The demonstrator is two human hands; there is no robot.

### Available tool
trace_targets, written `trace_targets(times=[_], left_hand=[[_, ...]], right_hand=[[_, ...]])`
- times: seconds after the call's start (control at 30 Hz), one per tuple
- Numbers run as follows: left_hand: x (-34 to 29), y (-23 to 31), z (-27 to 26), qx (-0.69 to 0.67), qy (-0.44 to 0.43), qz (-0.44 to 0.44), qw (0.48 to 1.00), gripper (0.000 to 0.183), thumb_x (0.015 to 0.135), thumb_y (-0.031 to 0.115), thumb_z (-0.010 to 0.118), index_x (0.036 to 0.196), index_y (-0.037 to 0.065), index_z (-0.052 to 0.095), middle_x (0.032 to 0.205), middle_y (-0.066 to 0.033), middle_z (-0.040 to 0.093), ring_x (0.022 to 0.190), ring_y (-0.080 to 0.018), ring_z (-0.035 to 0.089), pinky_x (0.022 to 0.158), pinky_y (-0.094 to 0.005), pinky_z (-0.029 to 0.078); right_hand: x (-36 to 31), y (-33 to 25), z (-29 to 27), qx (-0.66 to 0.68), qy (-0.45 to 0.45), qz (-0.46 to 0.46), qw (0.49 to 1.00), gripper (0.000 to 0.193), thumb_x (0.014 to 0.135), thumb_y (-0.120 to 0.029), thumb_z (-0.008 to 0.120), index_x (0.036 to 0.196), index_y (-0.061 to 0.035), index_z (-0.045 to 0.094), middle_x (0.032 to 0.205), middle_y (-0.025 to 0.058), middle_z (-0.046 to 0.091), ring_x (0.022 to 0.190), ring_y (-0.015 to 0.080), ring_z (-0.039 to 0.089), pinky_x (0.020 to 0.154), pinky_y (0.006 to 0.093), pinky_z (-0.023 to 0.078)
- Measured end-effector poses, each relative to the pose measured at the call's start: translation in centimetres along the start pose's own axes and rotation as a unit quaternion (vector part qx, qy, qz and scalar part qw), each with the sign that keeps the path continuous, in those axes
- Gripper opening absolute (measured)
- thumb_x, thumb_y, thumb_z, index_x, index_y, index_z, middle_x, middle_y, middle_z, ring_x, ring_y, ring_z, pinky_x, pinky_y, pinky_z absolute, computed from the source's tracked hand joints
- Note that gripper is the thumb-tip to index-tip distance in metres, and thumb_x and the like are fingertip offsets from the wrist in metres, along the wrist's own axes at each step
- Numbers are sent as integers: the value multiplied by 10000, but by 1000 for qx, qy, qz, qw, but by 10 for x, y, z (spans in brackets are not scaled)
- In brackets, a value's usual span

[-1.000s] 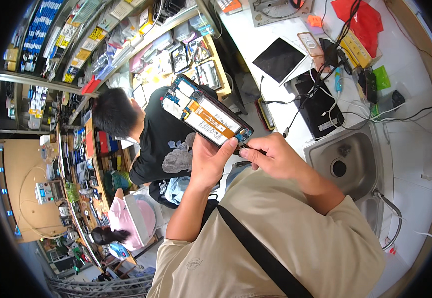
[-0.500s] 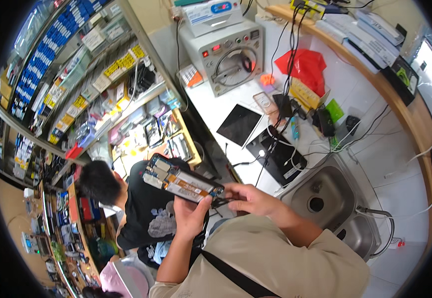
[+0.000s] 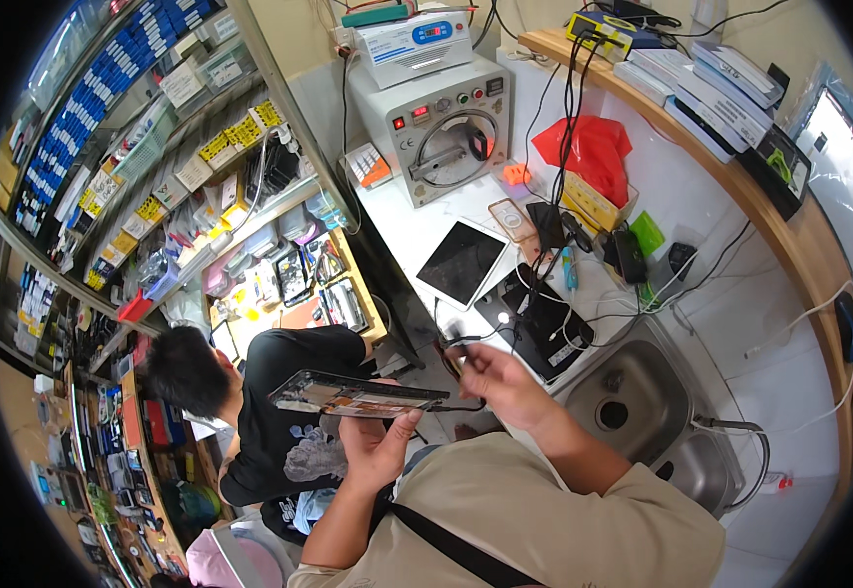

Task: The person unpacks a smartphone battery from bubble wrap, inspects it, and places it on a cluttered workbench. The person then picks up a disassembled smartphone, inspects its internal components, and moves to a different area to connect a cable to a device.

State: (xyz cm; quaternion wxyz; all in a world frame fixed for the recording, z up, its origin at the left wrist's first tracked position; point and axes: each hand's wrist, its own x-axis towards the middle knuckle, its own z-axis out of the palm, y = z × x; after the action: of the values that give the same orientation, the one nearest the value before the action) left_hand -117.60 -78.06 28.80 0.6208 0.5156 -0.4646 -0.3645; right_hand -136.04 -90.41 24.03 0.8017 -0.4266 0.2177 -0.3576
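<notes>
My left hand [image 3: 376, 447] grips an opened phone [image 3: 368, 394] from below, near its right end. The phone is tilted nearly edge-on, with its bare inner parts partly visible. A thin black cable [image 3: 466, 408] runs from the phone's right end toward my right hand [image 3: 505, 384]. The fingers of that hand are closed in a pinch, raised to the right of the phone, on a dark part that seems to belong to the cable. Motion blurs that part, so its shape does not show.
A co-worker in black [image 3: 294, 392] sits close at the left, before a cluttered workbench [image 3: 373, 309]. Right of them, a white counter [image 3: 402, 230] holds a tablet [image 3: 461, 263], a black panel [image 3: 534, 323], a round-door machine [image 3: 446, 137] and tangled cables. A steel sink [image 3: 667, 367] lies at right.
My right hand has moved up and away from the phone's end, drawing the black cable along. The phone has tipped from face-up to nearly edge-on. The co-worker leans slightly differently.
</notes>
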Motion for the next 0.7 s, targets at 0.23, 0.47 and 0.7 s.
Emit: trace_targets(times=[0.23,0.47,0.7], left_hand=[[1,6,18,-83,-14,-109,990,578,905,-22,720,1379,-1,390,1253,-104,602,1165,-172,595,1035,-348,470],[3,2,18,-70,-43,-155,984,548,927,22,696,1396,1,412,1291,-94,589,1197,-164,577,1062,-348,442],[26,2,-13,-133,-3,-134,982,254,1014,144,612,1218,-3,579,1042,-31,664,971,-99,606,918,-272,485]], right_hand=[[-10,-35,6,-136,-84,-25,987,299,987,-179,694,1222,2,657,813,-34,591,670,23,474,595,205,386],[-14,-28,11,-150,-100,12,984,229,992,-140,677,1168,1,638,866,-59,602,743,14,500,624,194,427],[-20,-44,22,-104,-46,-9,993,144,968,-125,670,1029,0,634,815,-75,522,692,13,411,601,194,332]])
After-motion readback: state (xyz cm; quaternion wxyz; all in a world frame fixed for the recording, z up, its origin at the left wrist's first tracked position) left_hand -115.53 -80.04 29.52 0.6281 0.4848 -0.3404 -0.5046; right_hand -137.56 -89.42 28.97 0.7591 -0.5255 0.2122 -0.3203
